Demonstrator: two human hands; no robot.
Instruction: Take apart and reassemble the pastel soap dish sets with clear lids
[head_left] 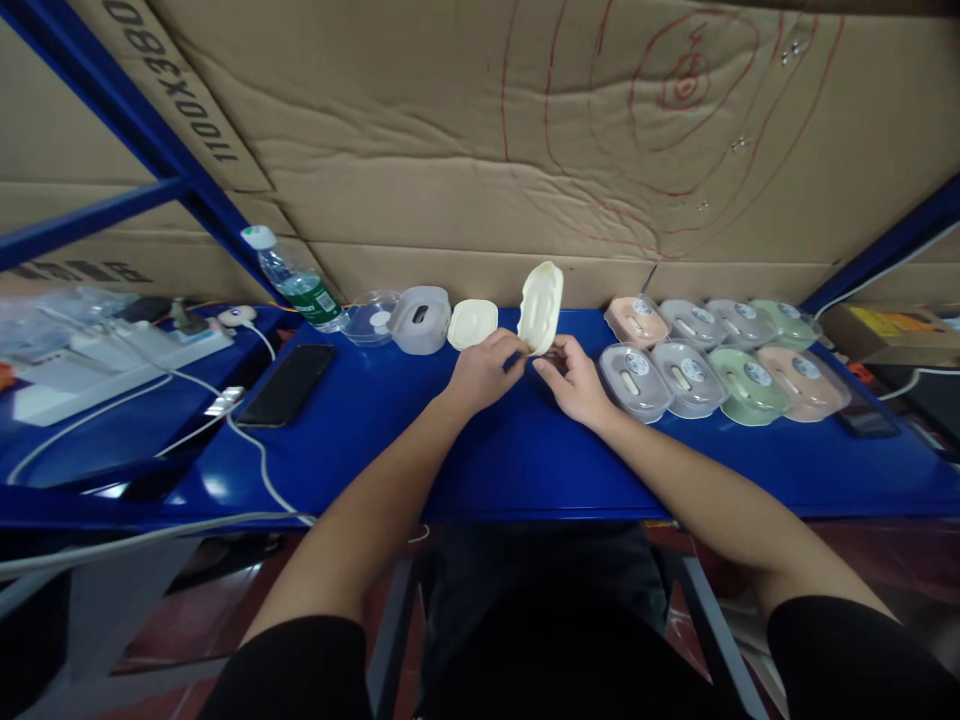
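Note:
Between my two hands a cream moulded tray (541, 308) is held up on edge, its hollow side facing me. The fingers of my left hand (486, 372) are pinched at its lower left edge. At the lower right edge, the thumb and fingers of my right hand (576, 380) close on the same tray. Just left of it a cream lid-like piece (473, 324) lies on the blue table (517, 460). Beside that stands a grey translucent container (421, 322) with a dark slot on top, and further left a clear round plastic piece (372, 320).
Two rows of pastel containers with clear covers (686, 378) stand to the right. A water bottle (300, 285) leans at the back left, with a black phone (288, 385) nearby. White cables (262, 470) cross the left side. A cardboard wall (420, 140) closes off the back.

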